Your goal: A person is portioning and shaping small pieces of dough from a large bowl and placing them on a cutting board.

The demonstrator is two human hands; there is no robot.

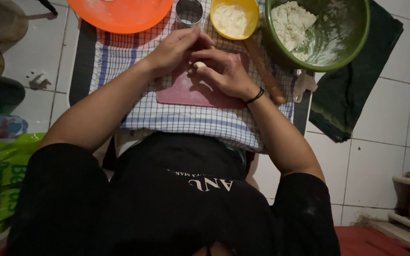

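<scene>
1. Dough piece (199,64), small, pale and rounded, sits between both hands over the pink board (186,92), near the board's far edge.
2. Left hand (176,47) curls over the dough from the left, its fingers bent and closed against the lump.
3. Right hand (226,71) cups the dough from the right with its fingers folded in around it; a black band (255,96) circles that wrist.
4. Both hands touch each other at the fingertips, so only a small part of the dough shows.
5. The pink board lies on a blue-and-white checked cloth (191,121) spread over the low tabletop (79,61).
6. A wooden rolling pin (264,71) lies at an angle just right of the board, beside the right hand.
7. Beyond the hands stand a metal ring cutter (189,12), a yellow bowl (252,14) holding white flour, and an orange plate (119,14).
8. A green bowl (352,33) at the far right holds a larger mass of dough (290,21), its inside dusted white.
9. A dark green cloth (352,95) lies under that bowl on the white tiled floor (385,137).
</scene>
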